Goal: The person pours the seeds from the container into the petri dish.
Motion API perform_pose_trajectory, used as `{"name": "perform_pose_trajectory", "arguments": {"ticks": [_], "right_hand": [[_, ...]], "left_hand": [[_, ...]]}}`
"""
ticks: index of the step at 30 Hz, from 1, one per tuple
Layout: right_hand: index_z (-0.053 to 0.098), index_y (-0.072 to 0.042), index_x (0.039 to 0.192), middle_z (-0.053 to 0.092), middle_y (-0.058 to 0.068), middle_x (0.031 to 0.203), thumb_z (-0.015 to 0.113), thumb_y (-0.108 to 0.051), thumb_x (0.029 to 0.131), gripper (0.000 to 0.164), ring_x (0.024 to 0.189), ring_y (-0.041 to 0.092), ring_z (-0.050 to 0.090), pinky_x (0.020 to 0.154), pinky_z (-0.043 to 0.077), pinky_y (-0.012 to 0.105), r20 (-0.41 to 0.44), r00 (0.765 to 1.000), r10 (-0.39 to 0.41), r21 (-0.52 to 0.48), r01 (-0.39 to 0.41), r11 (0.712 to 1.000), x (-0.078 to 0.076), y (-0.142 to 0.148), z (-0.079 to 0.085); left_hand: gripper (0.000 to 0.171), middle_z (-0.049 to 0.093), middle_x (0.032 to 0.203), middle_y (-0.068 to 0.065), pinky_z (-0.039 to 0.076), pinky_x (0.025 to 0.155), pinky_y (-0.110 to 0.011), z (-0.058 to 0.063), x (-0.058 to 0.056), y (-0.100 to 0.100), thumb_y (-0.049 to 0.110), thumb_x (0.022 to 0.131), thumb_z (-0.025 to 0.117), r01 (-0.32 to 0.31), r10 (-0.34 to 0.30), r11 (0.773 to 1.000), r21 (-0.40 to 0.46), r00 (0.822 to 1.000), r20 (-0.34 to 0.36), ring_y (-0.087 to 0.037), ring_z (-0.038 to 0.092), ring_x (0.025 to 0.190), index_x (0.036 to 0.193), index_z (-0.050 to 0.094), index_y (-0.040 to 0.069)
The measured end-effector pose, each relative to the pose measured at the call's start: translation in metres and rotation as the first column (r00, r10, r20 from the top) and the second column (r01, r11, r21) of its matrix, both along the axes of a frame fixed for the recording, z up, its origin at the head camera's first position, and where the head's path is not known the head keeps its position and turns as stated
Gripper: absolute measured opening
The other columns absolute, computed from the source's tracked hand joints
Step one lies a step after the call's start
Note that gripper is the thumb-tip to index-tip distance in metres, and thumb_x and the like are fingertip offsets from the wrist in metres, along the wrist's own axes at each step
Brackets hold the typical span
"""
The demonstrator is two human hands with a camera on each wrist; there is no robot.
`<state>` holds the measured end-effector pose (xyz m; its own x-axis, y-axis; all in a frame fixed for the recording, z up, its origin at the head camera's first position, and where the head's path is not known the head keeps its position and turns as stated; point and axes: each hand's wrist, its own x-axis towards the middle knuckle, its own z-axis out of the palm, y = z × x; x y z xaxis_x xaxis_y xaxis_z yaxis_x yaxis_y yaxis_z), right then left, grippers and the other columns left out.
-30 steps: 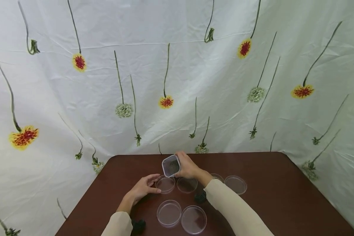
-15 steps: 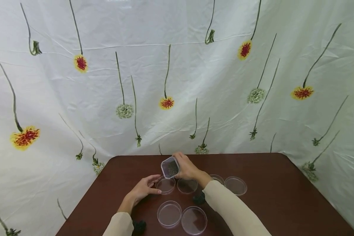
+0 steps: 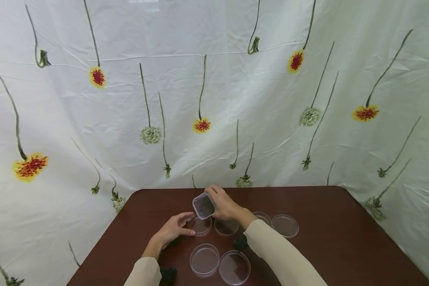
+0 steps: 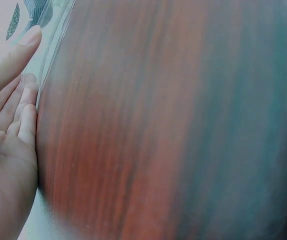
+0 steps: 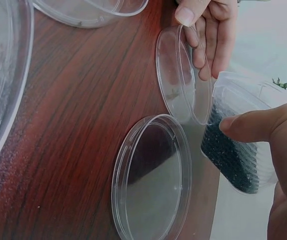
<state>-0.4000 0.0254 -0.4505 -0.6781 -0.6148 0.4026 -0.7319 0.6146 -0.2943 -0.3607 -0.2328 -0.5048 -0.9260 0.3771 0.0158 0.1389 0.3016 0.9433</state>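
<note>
My right hand (image 3: 223, 204) grips a clear, square plastic container (image 3: 203, 205) and holds it tilted above the far-left petri dish (image 3: 199, 229). Fine dark grains (image 5: 228, 155) lie inside the container against its lower wall, under my thumb in the right wrist view. Around the left side of that same dish my left hand (image 3: 173, 228) holds on, thumb at the near rim and fingers at the far side. Just right of it stands a second clear petri dish (image 3: 226, 227), partly behind my right wrist in the head view.
Two more petri dishes stand closer to me, one left (image 3: 204, 260) and one right (image 3: 234, 268). Beyond my right forearm are another dish (image 3: 285, 226) and a partly hidden one (image 3: 263, 217). The dark wooden table (image 3: 329, 222) ends at a flowered curtain (image 3: 264, 91).
My right hand has shifted the container slightly left and down, nearer to the far-left dish. The left hand and the dishes stay put.
</note>
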Motion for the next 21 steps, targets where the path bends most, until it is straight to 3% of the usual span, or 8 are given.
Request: {"name": "perform_pose_trajectory", "arguments": {"ticks": [21], "right_hand": [[0.043,-0.006,0.151,0.042,0.016,0.151,0.092,-0.004,0.076,0.089,0.140,0.034,0.041,0.110,0.045,0.043,-0.049,0.999,0.015,0.122,-0.009,0.992,0.0063,-0.0064,0.0038]], "left_hand": [[0.074,0.046,0.153,-0.026,0.032,0.117,-0.054,-0.0014,0.0002,0.0002,0.001,0.086,0.084,-0.017,0.017,1.000,0.003,1.000,0.009,-0.046,0.036,0.145,0.149,0.047,-0.007]]}}
